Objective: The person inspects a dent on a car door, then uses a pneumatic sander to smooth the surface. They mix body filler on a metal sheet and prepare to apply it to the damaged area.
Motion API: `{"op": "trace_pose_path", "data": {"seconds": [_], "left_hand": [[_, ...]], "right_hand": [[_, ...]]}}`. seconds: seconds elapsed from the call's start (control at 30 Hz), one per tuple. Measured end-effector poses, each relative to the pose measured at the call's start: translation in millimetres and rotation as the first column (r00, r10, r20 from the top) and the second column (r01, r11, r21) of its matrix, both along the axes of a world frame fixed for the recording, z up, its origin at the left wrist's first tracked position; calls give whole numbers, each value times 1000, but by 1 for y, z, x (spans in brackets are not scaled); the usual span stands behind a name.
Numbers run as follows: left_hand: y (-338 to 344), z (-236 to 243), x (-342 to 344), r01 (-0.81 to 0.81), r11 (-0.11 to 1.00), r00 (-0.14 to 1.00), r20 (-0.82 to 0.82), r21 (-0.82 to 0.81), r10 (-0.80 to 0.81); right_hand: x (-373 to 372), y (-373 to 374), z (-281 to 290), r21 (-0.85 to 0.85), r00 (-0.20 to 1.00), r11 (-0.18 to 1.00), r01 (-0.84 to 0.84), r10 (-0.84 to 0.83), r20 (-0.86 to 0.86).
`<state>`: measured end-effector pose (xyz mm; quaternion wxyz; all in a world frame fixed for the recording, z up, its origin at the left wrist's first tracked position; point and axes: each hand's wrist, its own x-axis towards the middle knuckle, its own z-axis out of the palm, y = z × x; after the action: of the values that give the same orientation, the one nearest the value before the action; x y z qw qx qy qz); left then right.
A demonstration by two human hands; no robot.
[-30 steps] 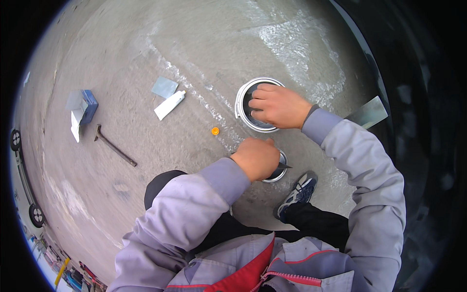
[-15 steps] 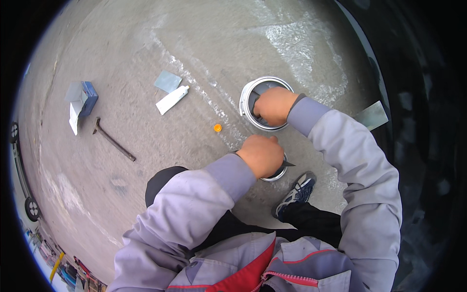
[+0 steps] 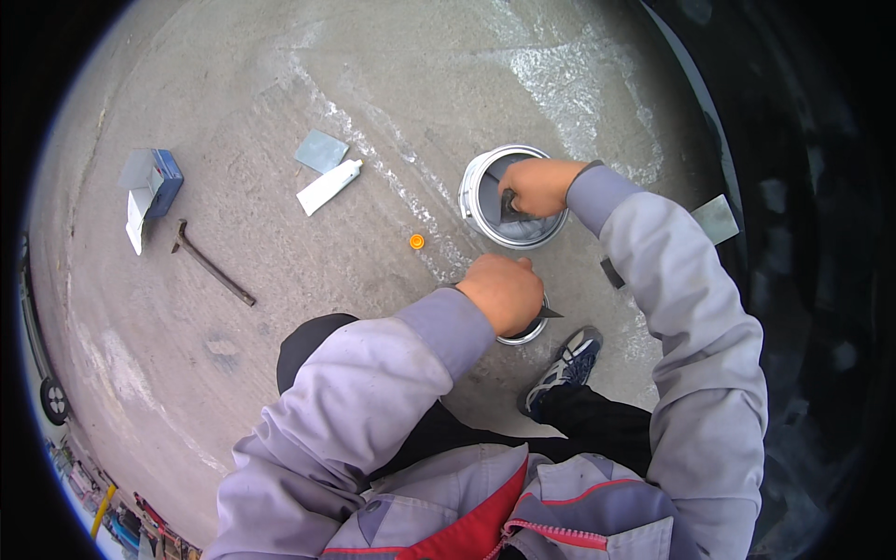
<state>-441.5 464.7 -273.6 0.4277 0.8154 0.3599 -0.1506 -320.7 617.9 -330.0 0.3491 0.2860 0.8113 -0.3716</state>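
Observation:
An open metal can point(image 3: 469, 210) of grey paste stands on the concrete in front of me. My right hand point(image 3: 541, 189) reaches inside it, fingers closed around a dark scraper point(image 3: 511, 207) that dips into the paste; most of this tool is hidden. Closer to me, my closed left hand point(image 3: 504, 294) is over a smaller round tin point(image 3: 534, 334), covering much of it. From that hand a dark pointed blade point(image 3: 552, 314) sticks out to the right, while its handle is out of sight.
An orange cap point(image 3: 417, 242) lies left of the can. Farther left are a white tube point(image 3: 329, 188), a grey-green square sheet point(image 3: 321, 151), a hammer point(image 3: 215, 264) and an opened blue box point(image 3: 166, 184). Right of my forearm is a pale flat plate point(image 3: 716, 219) beside a dark vehicle body point(image 3: 793, 233).
My right hand has shifted slightly right within the can, and more of the dark scraper shows. A small dark block beside my right forearm has come into sight. My left hand has barely moved.

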Motion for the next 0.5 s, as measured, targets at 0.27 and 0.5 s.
{"op": "trace_pose_path", "data": {"seconds": [0.27, 0.5], "left_hand": [[37, 12, -47, -76, 981, 981, 165, -177, 106], [76, 42, -145, -652, 651, 603, 256, -388, 756]], "right_hand": [[60, -20, 57, 25, 772, 838, 545, -490, -405], [90, -60, 91, 51, 492, 634, 772, -545, -679]]}}
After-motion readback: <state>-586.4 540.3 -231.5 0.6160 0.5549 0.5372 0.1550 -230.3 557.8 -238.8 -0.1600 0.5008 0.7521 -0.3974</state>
